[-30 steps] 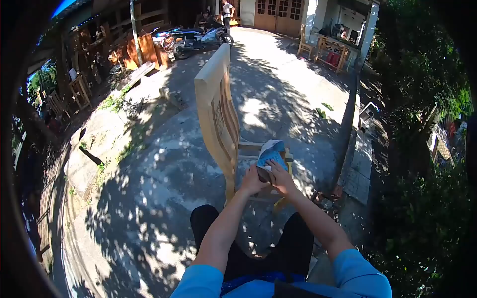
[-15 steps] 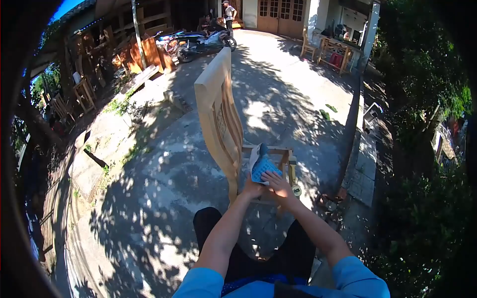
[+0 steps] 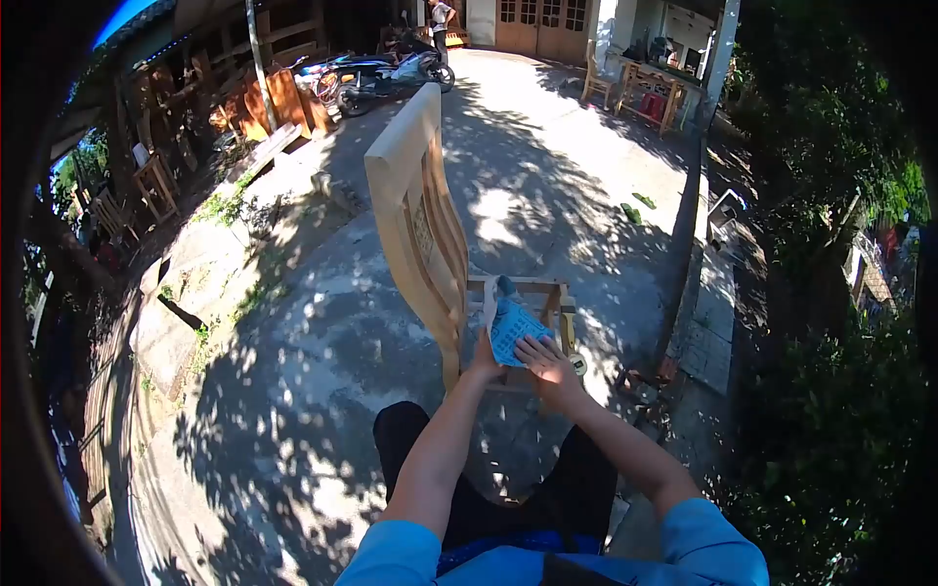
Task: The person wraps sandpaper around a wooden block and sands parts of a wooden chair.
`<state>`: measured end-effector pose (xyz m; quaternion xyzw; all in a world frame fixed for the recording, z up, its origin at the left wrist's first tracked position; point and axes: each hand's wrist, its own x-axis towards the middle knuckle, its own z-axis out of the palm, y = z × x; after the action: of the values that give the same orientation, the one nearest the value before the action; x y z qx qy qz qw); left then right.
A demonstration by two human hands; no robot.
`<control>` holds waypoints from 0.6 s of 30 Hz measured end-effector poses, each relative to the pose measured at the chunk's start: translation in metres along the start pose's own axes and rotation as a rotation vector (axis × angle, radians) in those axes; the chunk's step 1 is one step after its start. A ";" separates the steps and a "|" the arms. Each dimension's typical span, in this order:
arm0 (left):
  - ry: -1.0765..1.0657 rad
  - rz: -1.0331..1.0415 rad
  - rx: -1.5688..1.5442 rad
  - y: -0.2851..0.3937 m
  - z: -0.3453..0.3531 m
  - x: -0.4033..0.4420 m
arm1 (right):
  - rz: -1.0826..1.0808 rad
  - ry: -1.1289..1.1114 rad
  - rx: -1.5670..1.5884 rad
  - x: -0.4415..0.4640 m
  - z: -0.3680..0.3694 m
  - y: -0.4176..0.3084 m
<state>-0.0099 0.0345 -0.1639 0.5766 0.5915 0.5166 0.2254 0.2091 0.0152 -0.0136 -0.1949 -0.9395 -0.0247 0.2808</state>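
Observation:
A sheet of sandpaper (image 3: 518, 328), its back blue with printed text, is bent between my two hands over the chair's seat frame. My left hand (image 3: 486, 359) grips its lower left edge, with most of the fingers hidden behind the sheet. Across the printed face lie the fingers of my right hand (image 3: 549, 371), holding the lower right part. Just ahead stands a bare wooden chair (image 3: 399, 200) with a tall curved, slatted back on the left and an open seat frame. On the frame's right side rest a yellow object (image 3: 568, 330) and a small round one (image 3: 578, 364), too small to name.
Concrete paving (image 3: 322, 342) with leaf shadows surrounds the chair. A low kerb (image 3: 690, 254) runs along the right beside dense bushes. Further off are parked motorbikes (image 3: 391, 80), a standing person (image 3: 440, 21), leaning boards (image 3: 293, 103) and a wooden table (image 3: 650, 90).
The view has shifted slightly, so the chair appears a little further left. The sandpaper is turned somewhat between my hands, and both hands keep hold of it.

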 end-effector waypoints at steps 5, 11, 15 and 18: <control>-0.148 0.101 0.280 0.042 -0.013 0.003 | 0.144 0.087 0.074 0.000 0.019 0.002; 0.085 -0.011 0.213 0.099 -0.020 -0.005 | 0.449 0.074 0.196 0.005 0.003 0.014; -0.102 0.151 0.328 0.053 -0.013 0.006 | 0.103 0.138 0.199 -0.006 -0.002 -0.009; -0.103 0.014 0.194 0.063 -0.014 0.003 | 0.460 0.247 0.332 -0.021 0.013 -0.001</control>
<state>0.0056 0.0194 -0.1031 0.6254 0.6223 0.4284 0.1951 0.2182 0.0087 -0.0360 -0.3492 -0.8207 0.1697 0.4191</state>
